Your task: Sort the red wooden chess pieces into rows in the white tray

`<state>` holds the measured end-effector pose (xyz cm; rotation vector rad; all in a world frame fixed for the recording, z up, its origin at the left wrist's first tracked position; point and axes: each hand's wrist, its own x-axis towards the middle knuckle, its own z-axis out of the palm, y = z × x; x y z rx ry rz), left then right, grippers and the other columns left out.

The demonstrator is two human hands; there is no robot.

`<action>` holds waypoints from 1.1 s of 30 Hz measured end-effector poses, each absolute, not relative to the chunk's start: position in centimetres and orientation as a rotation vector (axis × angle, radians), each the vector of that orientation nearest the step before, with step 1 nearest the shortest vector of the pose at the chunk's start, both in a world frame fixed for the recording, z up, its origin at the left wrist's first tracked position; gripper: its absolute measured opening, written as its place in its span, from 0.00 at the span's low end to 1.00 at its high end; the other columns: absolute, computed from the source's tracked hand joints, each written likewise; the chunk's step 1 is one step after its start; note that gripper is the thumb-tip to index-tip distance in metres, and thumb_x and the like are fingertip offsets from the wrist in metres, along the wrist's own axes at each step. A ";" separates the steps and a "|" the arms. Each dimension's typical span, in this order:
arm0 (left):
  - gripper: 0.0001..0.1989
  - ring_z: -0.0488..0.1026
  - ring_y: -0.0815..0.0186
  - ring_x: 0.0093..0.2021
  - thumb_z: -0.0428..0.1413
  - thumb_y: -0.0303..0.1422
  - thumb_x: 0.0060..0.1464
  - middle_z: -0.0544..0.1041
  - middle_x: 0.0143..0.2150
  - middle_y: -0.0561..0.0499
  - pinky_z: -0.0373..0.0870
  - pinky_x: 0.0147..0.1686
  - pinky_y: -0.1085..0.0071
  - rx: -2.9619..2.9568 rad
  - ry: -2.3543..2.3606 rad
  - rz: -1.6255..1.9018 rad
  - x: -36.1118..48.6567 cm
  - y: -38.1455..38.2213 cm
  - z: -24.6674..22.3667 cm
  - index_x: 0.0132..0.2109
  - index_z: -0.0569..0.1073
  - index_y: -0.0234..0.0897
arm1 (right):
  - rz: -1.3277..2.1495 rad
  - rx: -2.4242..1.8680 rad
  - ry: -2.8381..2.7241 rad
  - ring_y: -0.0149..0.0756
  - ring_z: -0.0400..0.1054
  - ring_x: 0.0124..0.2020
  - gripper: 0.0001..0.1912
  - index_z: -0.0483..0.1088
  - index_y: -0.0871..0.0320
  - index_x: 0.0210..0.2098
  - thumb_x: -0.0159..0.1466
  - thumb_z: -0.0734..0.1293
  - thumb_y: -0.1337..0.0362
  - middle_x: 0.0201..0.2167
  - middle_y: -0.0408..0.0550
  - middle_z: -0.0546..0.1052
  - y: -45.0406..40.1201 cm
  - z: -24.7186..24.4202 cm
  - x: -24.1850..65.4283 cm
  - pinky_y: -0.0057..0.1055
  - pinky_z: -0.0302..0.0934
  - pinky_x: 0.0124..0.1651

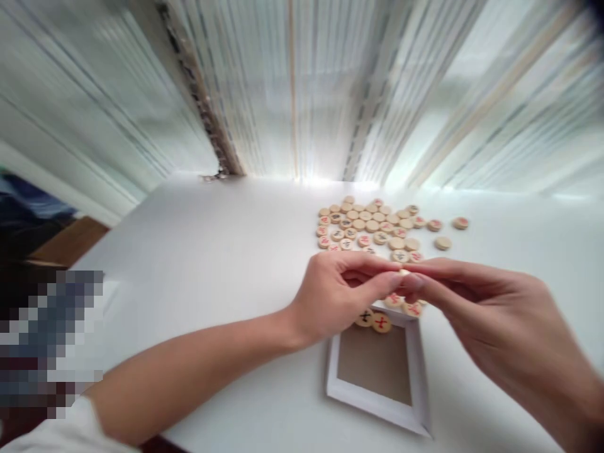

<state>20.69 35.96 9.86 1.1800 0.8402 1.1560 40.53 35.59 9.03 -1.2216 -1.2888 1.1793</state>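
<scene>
discs (372, 226), round and pale, lay in a loose cluster on the far part of the white surface (226, 251), right of the middle. some bore red marks, some black, and others showed a plain face; many touched their neighbours. two discs were noted well to the right of the cluster: a red-marked disc (460, 223) and, nearer, a plain disc (442, 243).

the left hand (330, 296) was found grasping a small pale piece (404, 272) between thumb and bent forefinger. the right hand (500, 308) grasped the same piece from the right, its thumb and fingertips meeting those of the left. the piece was mostly covered by the fingers; any mark on it could not be read. it was held above the far end of the box (419, 368), between that box and the cluster.

the box was shallow, with white walls and a brown floor, and sat on the near part of the surface. at its far end a black-marked disc (364, 318) and a red-marked one (381, 322) lay side by side, touching. two further red-marked discs showed at the far wall, below the fingers; whether they lay inside or just beyond it could not be told.

a striped curtain (264, 82) hung along the far edge.
</scene>
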 end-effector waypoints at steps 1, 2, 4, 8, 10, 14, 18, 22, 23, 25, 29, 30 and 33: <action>0.08 0.88 0.57 0.40 0.70 0.33 0.58 0.89 0.38 0.45 0.87 0.45 0.63 1.169 0.864 1.151 20.7 36.0 10.2 0.43 0.88 0.33 | 1.260 -1.173 -1.269 0.41 0.80 0.34 0.13 0.88 0.51 0.40 0.56 0.85 0.58 0.34 0.50 0.87 35.5 9.8 40.1 0.32 0.76 0.34; 0.09 0.88 0.57 0.38 0.71 0.34 0.56 0.89 0.37 0.45 0.88 0.42 0.64 1.146 0.869 1.143 20.7 36.1 10.5 0.43 0.88 0.33 | 1.333 -1.125 -1.245 0.40 0.80 0.34 0.14 0.88 0.50 0.41 0.56 0.84 0.57 0.34 0.50 0.87 35.6 10.3 39.8 0.32 0.75 0.36; 0.09 0.88 0.57 0.35 0.72 0.34 0.55 0.89 0.36 0.46 0.88 0.41 0.64 1.089 0.861 1.131 20.6 36.4 10.8 0.42 0.88 0.33 | 1.461 -1.072 -1.187 0.39 0.79 0.36 0.14 0.87 0.50 0.45 0.60 0.83 0.56 0.37 0.50 0.87 36.0 10.8 39.5 0.34 0.75 0.41; 0.13 0.88 0.59 0.33 0.74 0.31 0.52 0.89 0.33 0.48 0.89 0.41 0.64 1.041 0.842 1.120 20.7 36.9 10.7 0.46 0.88 0.36 | 1.574 -1.028 -1.035 0.38 0.79 0.38 0.17 0.87 0.52 0.44 0.55 0.85 0.57 0.37 0.49 0.87 36.5 11.0 39.7 0.35 0.74 0.46; 0.13 0.88 0.58 0.33 0.74 0.31 0.52 0.89 0.33 0.48 0.89 0.41 0.63 1.038 0.841 1.122 20.7 36.9 10.7 0.46 0.88 0.36 | 1.601 -1.011 -1.022 0.36 0.79 0.38 0.18 0.87 0.52 0.43 0.54 0.86 0.58 0.36 0.48 0.87 36.4 11.2 39.7 0.33 0.74 0.46; 0.14 0.88 0.56 0.36 0.74 0.31 0.52 0.89 0.35 0.46 0.89 0.44 0.60 1.054 0.841 1.118 20.6 36.7 10.5 0.47 0.88 0.36 | 1.587 -1.003 -1.052 0.38 0.81 0.37 0.19 0.87 0.52 0.43 0.52 0.86 0.61 0.35 0.48 0.87 36.4 11.2 39.7 0.35 0.76 0.44; 0.15 0.89 0.53 0.39 0.74 0.32 0.52 0.90 0.38 0.44 0.89 0.45 0.57 1.087 0.862 1.109 20.6 36.5 10.4 0.48 0.88 0.35 | 1.531 -0.986 -1.108 0.40 0.81 0.36 0.21 0.87 0.52 0.41 0.48 0.88 0.63 0.34 0.48 0.87 36.5 11.1 39.7 0.35 0.78 0.42; 0.13 0.89 0.53 0.40 0.74 0.31 0.52 0.90 0.40 0.46 0.89 0.45 0.60 1.166 0.873 1.121 20.8 36.3 10.5 0.46 0.89 0.38 | 1.492 -1.044 -1.164 0.37 0.79 0.30 0.18 0.87 0.56 0.37 0.48 0.88 0.61 0.29 0.47 0.85 36.5 11.2 39.8 0.31 0.76 0.34; 0.13 0.89 0.54 0.41 0.74 0.31 0.52 0.90 0.40 0.47 0.89 0.45 0.61 1.184 0.868 1.125 20.9 36.2 10.5 0.46 0.89 0.39 | 1.489 -1.063 -1.164 0.36 0.78 0.28 0.18 0.86 0.56 0.35 0.47 0.88 0.60 0.27 0.47 0.84 36.4 11.2 39.8 0.30 0.74 0.31; 0.13 0.89 0.55 0.42 0.74 0.30 0.53 0.90 0.41 0.47 0.89 0.47 0.63 1.212 0.856 1.127 20.9 36.0 10.5 0.47 0.89 0.39 | 1.498 -1.088 -1.158 0.34 0.75 0.25 0.17 0.85 0.58 0.31 0.47 0.88 0.59 0.24 0.45 0.82 36.3 11.4 39.7 0.28 0.71 0.27; 0.12 0.89 0.55 0.42 0.71 0.30 0.56 0.90 0.43 0.47 0.89 0.47 0.63 1.290 0.854 1.118 20.8 35.8 10.2 0.48 0.88 0.39 | 1.546 -1.079 -1.160 0.32 0.72 0.23 0.18 0.82 0.59 0.28 0.48 0.88 0.56 0.20 0.44 0.80 36.2 11.8 39.7 0.27 0.70 0.27; 0.12 0.89 0.55 0.41 0.71 0.29 0.57 0.90 0.43 0.47 0.89 0.46 0.63 1.307 0.854 1.118 20.7 35.8 10.2 0.49 0.88 0.39 | 1.556 -1.077 -1.160 0.32 0.72 0.23 0.18 0.82 0.59 0.28 0.48 0.88 0.55 0.20 0.45 0.80 36.2 11.8 39.8 0.28 0.70 0.27; 0.12 0.89 0.57 0.38 0.70 0.28 0.58 0.90 0.41 0.47 0.89 0.44 0.64 1.339 0.837 1.129 20.6 35.7 10.2 0.49 0.88 0.38 | 1.578 -1.072 -1.159 0.32 0.72 0.23 0.18 0.83 0.60 0.28 0.49 0.87 0.54 0.20 0.44 0.79 36.1 11.9 39.8 0.28 0.69 0.27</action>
